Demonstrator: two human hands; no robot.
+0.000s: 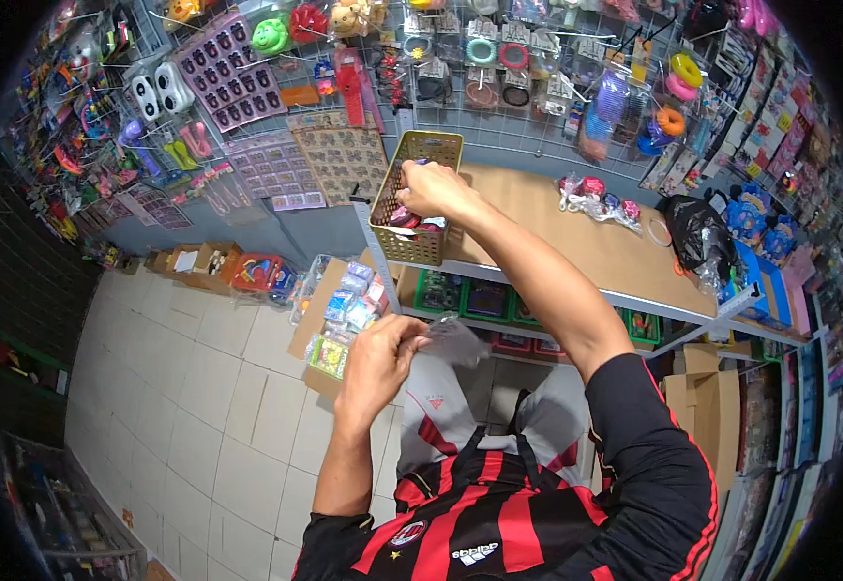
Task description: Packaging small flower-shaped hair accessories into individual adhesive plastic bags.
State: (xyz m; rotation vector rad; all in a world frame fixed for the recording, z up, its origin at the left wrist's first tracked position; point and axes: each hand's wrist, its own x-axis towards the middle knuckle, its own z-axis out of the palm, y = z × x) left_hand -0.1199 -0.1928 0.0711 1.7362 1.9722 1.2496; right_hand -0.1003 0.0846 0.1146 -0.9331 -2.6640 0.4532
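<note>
My right hand (432, 190) reaches into an olive-green perforated plastic basket (421, 250) at the far left end of the shelf. Its fingertips are down among small pink and dark items (403, 216), and whether they grip one is hidden. Lower and nearer to me, my left hand (381, 359) pinches the edge of a clear plastic bag (458, 341). The bag hangs to the right of the fingers, in front of the shelf edge, and looks empty.
The basket stands on a wooden shelf top (516, 210) with a metal frame. Small packets with white cords (596, 200) and a black plastic bag (697, 229) lie farther right. A cardboard box of packaged goods (327, 385) stands left below. Hanging merchandise covers the wire grid (523, 145) behind.
</note>
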